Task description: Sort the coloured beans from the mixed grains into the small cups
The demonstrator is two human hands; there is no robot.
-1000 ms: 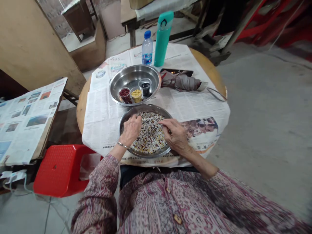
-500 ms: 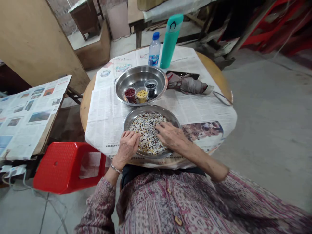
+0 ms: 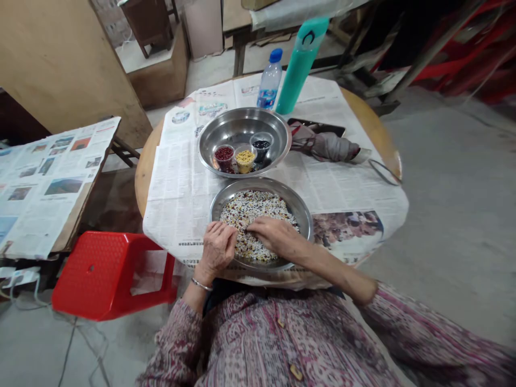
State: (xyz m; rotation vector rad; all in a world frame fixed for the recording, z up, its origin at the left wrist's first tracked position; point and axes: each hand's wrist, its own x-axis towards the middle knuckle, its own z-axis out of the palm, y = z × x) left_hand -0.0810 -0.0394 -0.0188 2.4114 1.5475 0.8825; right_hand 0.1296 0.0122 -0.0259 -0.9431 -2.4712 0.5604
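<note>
A steel pan (image 3: 303, 214) full of mixed white, dark and yellow beans (image 3: 253, 207) sits on the newspaper-covered round table (image 3: 379, 134) in front of me. My left hand (image 3: 216, 250) rests curled on the pan's near left rim, fingers closed; anything inside them is hidden. My right hand (image 3: 276, 236) lies over the near beans with fingertips pinched together at the pile. Behind stands a second steel pan (image 3: 242, 121) holding three small cups: red beans (image 3: 223, 155), yellow beans (image 3: 245, 157), black beans (image 3: 260, 145).
A water bottle (image 3: 269, 80) and a teal flask (image 3: 299, 64) stand at the table's far edge. A folded grey umbrella (image 3: 326, 146) lies to the right of the far pan. A red plastic stool (image 3: 108, 271) stands at my left, beside a newspaper-covered board (image 3: 48, 177).
My left hand has drawn back from the beans to the pan's near left rim. My right hand has slid left and nearer over the pile. The camera view has shifted.
</note>
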